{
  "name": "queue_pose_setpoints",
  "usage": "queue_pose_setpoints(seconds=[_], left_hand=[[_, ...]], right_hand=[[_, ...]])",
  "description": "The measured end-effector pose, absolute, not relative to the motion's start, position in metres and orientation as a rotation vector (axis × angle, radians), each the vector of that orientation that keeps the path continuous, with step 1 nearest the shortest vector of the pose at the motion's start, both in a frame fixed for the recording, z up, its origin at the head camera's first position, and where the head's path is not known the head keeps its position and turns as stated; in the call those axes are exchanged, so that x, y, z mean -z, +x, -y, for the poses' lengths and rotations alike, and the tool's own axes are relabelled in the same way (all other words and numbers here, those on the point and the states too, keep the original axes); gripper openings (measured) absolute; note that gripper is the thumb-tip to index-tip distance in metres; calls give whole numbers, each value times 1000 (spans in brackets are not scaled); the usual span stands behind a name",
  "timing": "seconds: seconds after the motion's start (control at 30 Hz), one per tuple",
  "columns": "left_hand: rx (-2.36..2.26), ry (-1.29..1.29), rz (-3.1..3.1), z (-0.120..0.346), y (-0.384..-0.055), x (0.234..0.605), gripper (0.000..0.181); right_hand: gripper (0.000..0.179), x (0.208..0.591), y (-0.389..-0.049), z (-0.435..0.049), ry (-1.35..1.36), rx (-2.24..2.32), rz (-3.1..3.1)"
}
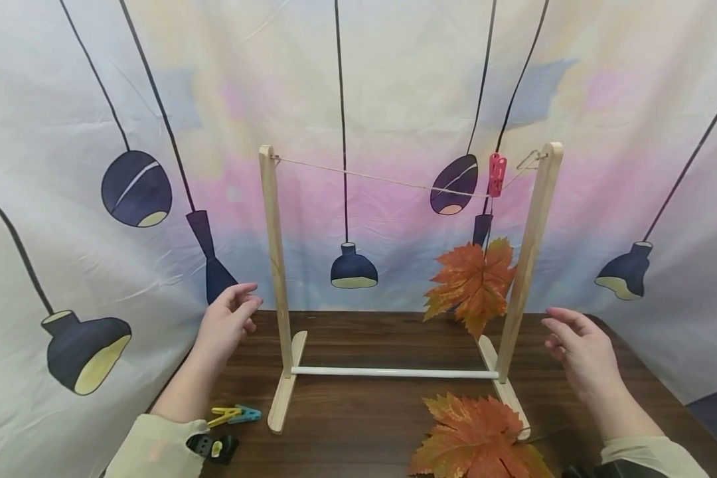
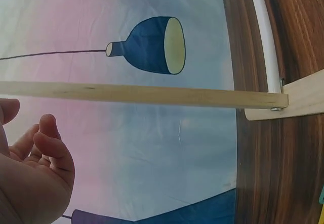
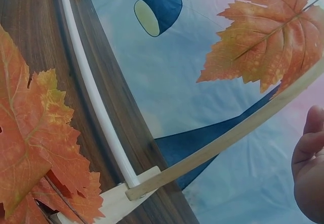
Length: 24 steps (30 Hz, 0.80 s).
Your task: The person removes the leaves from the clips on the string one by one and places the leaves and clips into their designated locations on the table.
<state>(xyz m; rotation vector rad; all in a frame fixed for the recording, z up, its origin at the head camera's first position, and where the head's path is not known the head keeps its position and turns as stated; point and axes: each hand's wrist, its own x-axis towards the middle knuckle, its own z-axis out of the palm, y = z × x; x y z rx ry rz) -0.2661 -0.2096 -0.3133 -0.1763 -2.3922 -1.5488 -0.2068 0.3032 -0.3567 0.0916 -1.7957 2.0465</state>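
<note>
My left hand is raised just outside the rack's left post, its fingers loosely bent around nothing. Outside the right post, my right hand hovers the same way, also holding nothing. Between the posts of the wooden rack runs a thin string, sagging toward the right. A red clothespin clips an orange maple leaf to it by the stem, so the leaf hangs beside the right post. More orange leaves lie on the table in front of the rack's right foot.
A yellow clothespin and a blue clothespin lie on the brown wooden table, near my left sleeve. A white bar joins the rack's feet low down. Behind stands a curtain printed with lamps.
</note>
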Motion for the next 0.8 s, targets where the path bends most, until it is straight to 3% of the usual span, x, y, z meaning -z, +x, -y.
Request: queue_pose_setpoints(seconds=[0.43,0.8], left_hand=[[1614,-202,2357,196,-264,308,42],[1751,-193,2222,178,-265,304,39]], right_hand=[[14,353,-210,-299,128,-2071,1802],[13,346,-213,-300,51,-1776,2045]])
